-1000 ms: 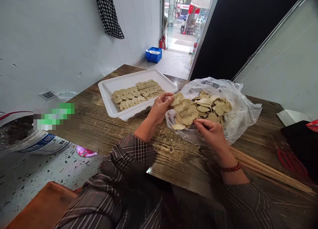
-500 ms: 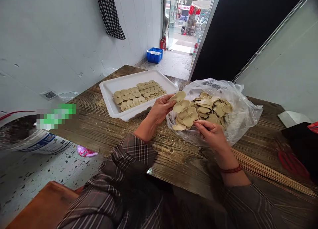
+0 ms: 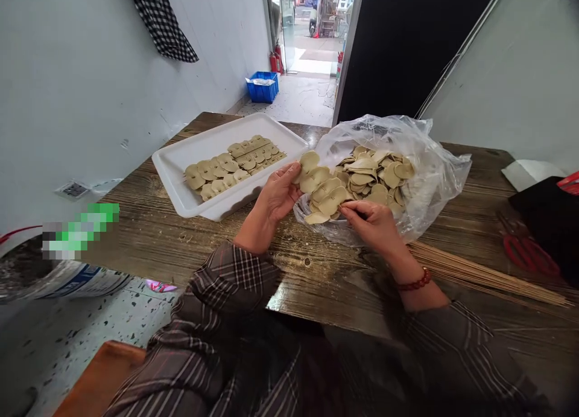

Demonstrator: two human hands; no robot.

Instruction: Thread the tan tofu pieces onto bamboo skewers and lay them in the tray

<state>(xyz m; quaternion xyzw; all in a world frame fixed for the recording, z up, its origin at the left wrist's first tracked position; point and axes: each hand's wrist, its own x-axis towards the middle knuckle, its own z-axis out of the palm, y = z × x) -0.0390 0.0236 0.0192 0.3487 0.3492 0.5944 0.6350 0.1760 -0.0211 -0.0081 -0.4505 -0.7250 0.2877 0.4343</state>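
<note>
My left hand [image 3: 279, 194] pinches the edge of a round, flat, beige slice [image 3: 310, 160], at the upper end of a short row of slices. Several overlapping slices [image 3: 326, 189] are threaded in that row, the skewer mostly hidden by them. At the row's lower end my right hand [image 3: 373, 224] is closed on the skewer's end between thumb and fingers. Just behind both hands an open clear plastic bag [image 3: 438, 175] holds a heap of loose slices [image 3: 362, 168]. To the left, a white tray [image 3: 178, 157] carries finished-looking rows of skewered slices [image 3: 221, 171].
Bare bamboo skewers [image 3: 484, 272] lie right of my right forearm, with red-handled scissors [image 3: 527, 254] beyond. A bucket [image 3: 67, 278] stands left of the wooden table [image 3: 167, 248]. On the floor by the doorway is a blue crate [image 3: 263, 88].
The camera view has shifted, so everything sits further left and slightly higher. Both hands keep hold of the same skewered row; the left fingers now reach around the top slice's edge.
</note>
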